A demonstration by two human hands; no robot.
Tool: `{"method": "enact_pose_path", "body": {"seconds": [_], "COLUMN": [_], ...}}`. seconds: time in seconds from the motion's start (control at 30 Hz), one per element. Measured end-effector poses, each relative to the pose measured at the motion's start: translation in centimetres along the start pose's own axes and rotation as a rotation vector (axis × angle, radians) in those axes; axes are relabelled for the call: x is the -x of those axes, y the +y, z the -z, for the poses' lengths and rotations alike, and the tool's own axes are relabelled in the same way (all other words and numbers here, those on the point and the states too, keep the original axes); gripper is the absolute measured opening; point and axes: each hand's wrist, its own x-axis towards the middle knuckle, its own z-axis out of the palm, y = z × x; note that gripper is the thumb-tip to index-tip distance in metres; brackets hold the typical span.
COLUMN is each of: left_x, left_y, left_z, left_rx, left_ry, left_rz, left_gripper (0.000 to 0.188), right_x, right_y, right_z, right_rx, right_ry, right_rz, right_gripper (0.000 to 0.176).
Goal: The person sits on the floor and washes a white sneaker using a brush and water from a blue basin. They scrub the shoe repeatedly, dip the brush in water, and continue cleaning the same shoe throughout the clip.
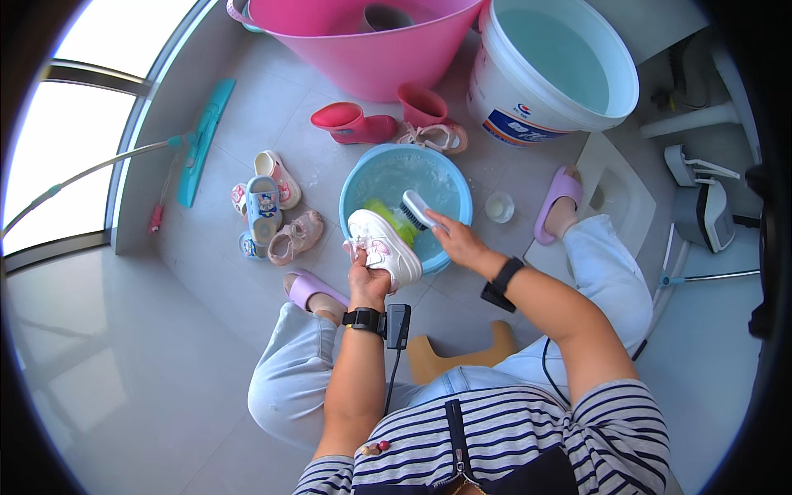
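Observation:
A white child's sneaker (390,244) with pink trim is held in my left hand (368,281), over the near rim of a light-blue plastic basin (344,192). My right hand (461,241) grips the handle of a white scrubbing brush (419,207), whose dark bristles face the shoe from a small distance. Water fills the basin, and a yellow-green item (396,223) lies in it, partly hidden behind the sneaker and the brush. I cannot tell what that item is.
Red rain boots (352,124) and a pale pink shoe (442,139) stand beyond the basin. Children's clogs and sandals (263,210) lie left. A pink tub (383,62) and a water-filled white bucket (526,117) stand behind. A small clear cup (499,207) sits right, near a squat toilet (619,198).

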Motion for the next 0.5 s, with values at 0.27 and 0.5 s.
{"method": "enact_pose_path", "body": {"seconds": [0.27, 0.5], "left_x": [0.4, 1.7], "left_y": [-2.6, -4.2], "left_z": [-0.2, 0.4], "left_rx": [-0.176, -0.44], "left_ry": [0.055, -0.029], "left_rz": [-0.065, 0.023], "left_gripper": [0.03, 0.032], "right_x": [2.3, 2.5], "right_y": [-4.6, -6.0], "right_z": [0.1, 0.4], "right_rx": [0.249, 0.356], "right_ry": [0.098, -0.005], "right_rz": [0.187, 0.057], "right_gripper": [0.043, 0.044]}}
